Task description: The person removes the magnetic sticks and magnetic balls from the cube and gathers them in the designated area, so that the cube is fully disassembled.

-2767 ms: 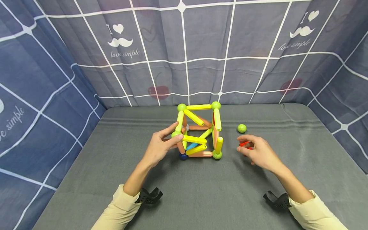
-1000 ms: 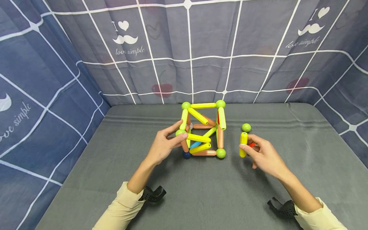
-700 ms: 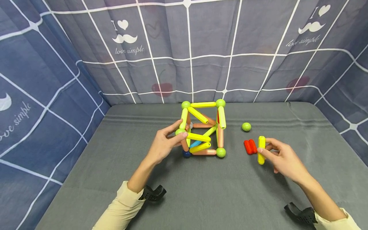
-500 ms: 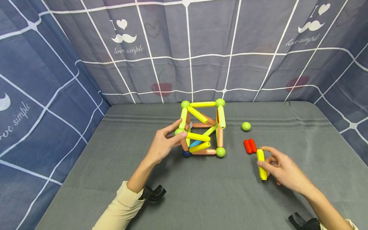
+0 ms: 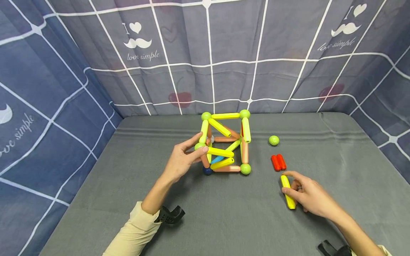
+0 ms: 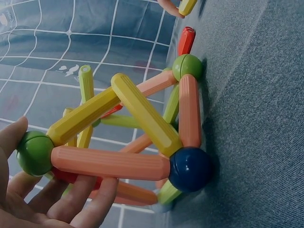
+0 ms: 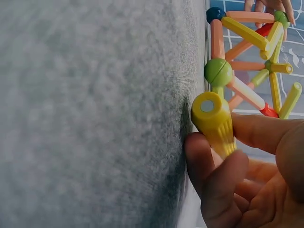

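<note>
In the head view, a frame of magnetic rods and balls stands mid-table, with yellow and orange rods, green balls and a dark blue ball. My left hand holds it by the green ball at its upper near-left corner, thumb and fingers round that ball. Right of the frame, my right hand pinches a loose yellow magnetic rod low over the table. A silvery magnet shows in that rod's end in the right wrist view. Whether the rod touches the cloth I cannot tell.
Two red rods lie side by side just beyond my right hand. Farther back sits a loose green ball. Grey cloth covers the table, and a checked curtain hangs behind it and at both sides.
From beside the red rods, my right hand has lifted into view a yellow rod, carried it rightward, then lowered it nearer to me. My left hand keeps its hold on the frame.
</note>
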The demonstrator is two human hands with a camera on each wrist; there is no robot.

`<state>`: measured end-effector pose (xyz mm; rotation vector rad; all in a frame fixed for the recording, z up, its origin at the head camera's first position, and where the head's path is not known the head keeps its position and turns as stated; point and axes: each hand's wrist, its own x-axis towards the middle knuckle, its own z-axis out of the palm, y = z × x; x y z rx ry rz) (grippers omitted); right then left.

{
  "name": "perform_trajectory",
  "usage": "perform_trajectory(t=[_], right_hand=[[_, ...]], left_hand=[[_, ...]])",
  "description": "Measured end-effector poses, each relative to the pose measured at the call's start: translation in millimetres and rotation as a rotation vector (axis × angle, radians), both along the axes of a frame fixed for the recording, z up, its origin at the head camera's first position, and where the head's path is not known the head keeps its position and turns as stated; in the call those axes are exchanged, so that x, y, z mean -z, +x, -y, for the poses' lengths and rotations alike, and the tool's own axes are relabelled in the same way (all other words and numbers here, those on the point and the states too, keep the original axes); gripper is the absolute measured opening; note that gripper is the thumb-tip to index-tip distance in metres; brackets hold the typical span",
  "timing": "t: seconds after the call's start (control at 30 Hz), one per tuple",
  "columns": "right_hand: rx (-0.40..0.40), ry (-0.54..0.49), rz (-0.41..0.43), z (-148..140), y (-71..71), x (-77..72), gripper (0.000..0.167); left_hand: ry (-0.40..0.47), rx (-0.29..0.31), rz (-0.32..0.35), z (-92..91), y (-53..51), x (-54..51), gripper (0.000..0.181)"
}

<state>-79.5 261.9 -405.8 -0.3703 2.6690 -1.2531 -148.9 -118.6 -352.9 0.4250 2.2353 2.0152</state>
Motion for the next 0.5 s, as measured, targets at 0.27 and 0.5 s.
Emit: perform_trajectory(t=[0.27,0.5], right_hand=[[0.006,0.021,-0.004,2.7,-4.0,2.5,0.048],[0.004,0.045,0.014,4.5,-5.6,2.4,0.044]], left_hand=[[-0.014,-0.008,0.004,-0.5,-0.1,0.4,0.056],[-0.013,-0.008,0.000,-0.1,0.3,0.1,0.057]])
